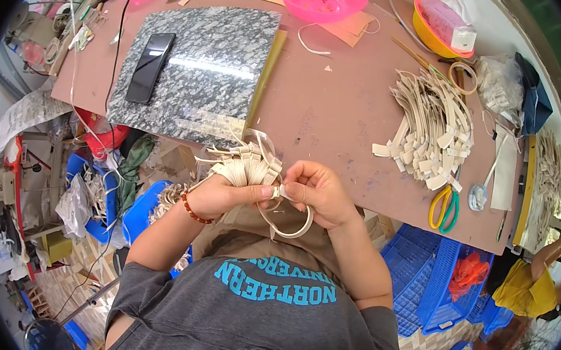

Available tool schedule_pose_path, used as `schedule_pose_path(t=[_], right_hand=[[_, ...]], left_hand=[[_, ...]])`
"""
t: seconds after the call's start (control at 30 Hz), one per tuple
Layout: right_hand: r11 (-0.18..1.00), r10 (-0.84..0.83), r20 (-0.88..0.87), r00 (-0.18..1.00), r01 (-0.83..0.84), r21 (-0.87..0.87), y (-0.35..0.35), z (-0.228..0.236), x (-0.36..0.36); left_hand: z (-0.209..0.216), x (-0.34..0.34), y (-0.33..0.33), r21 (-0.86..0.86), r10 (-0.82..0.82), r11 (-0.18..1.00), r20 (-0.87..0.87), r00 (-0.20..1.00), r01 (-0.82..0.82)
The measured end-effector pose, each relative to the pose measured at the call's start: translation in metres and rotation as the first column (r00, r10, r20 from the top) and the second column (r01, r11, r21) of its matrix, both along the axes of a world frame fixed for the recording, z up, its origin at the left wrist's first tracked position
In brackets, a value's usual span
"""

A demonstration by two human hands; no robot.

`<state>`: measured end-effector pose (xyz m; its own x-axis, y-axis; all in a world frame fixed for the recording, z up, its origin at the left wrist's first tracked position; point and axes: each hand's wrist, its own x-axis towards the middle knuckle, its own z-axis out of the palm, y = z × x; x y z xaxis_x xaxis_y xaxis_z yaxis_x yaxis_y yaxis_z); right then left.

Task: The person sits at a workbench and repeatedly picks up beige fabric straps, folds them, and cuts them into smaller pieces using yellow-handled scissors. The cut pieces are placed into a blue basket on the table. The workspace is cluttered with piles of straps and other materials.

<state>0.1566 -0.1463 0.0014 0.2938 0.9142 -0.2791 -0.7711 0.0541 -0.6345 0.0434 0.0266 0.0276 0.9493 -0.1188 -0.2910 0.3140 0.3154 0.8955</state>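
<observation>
My left hand [216, 197], with a red bead bracelet at its wrist, is closed around a bundle of cream strips [246, 166] whose ends fan out above the fingers. Between the two hands one cream strap [298, 233] hangs in a loop below them. The thumb and forefinger of my right hand [324, 194] pinch that strap by its pale end, close against my left thumb. Both hands are in front of my body at the table's near edge. The small join between the fingertips is partly hidden.
A heap of similar straps [433, 132] lies on the table [346, 120] to the right, with yellow-and-green-handled scissors [445, 208] beside it. A speckled slab [204, 53] bears a phone [150, 68]. Pink basin [319, 2] behind; blue crates [412, 275] below; a person in yellow [525, 289] far right.
</observation>
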Motion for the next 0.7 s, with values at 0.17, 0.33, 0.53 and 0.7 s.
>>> schedule_pose_path(t=[0.17, 0.33, 0.53, 0.7], right_hand=[[0.999, 0.045, -0.030, 0.999, -0.046, -0.019, 0.003, 0.003, 0.001], [0.985, 0.159, 0.234, 0.959, -0.137, -0.106, 0.002, 0.015, 0.008], [0.981, 0.194, 0.346, 0.918, -0.186, -0.055, 0.007, 0.021, 0.011], [0.973, 0.144, 0.896, 0.421, 0.106, -0.206, 0.010, 0.047, 0.002]], left_hand=[[0.003, -0.003, -0.001, 0.075, 0.024, 0.997, 0.002, 1.000, -0.024], [0.003, -0.007, -0.004, 0.149, 0.028, 0.988, -0.009, 1.000, -0.027], [0.006, -0.005, -0.003, 0.258, -0.068, 0.965, 0.106, 0.992, 0.039], [-0.002, -0.009, -0.011, 0.176, 0.179, 0.967, 0.034, 0.983, -0.182]])
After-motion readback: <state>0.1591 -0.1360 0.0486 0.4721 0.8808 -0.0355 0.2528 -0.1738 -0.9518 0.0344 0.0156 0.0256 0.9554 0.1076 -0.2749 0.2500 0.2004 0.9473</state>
